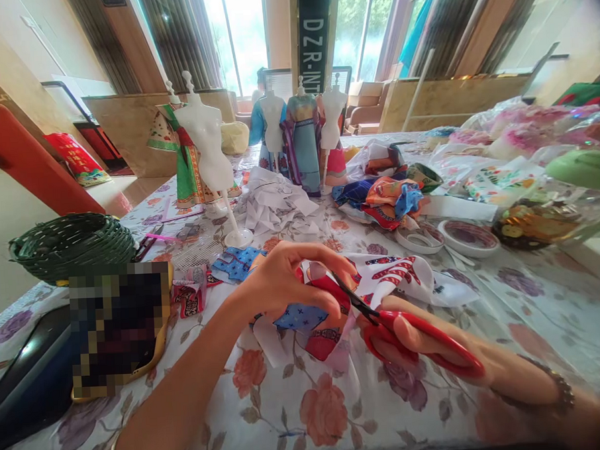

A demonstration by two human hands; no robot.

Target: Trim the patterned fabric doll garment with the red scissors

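Observation:
Fingers curled, my left hand (282, 279) pinches a piece of printed fabric (304, 318) above the table. Blue with small crosses and red patterned parts show on this fabric, with its lower edge hanging toward the tablecloth. My right hand (408, 334) grips red-handled scissors (373, 312), thumb at the handle. Their dark blades point left, reaching between my left thumb and forefinger at the fabric; whether they are cutting cannot be told. Behind the hands lies white cloth with red prints (394, 274). A small blue fabric piece (238, 262) rests left of my left hand.
A white mini dress form (204, 139) stands behind, near other dressed forms. White scraps (274, 199) and coloured fabrics (388, 198) lie further back. Tape rolls (468, 237) sit right. On the left are a green woven basket (75, 245) and a blurred phone-like object (120, 332).

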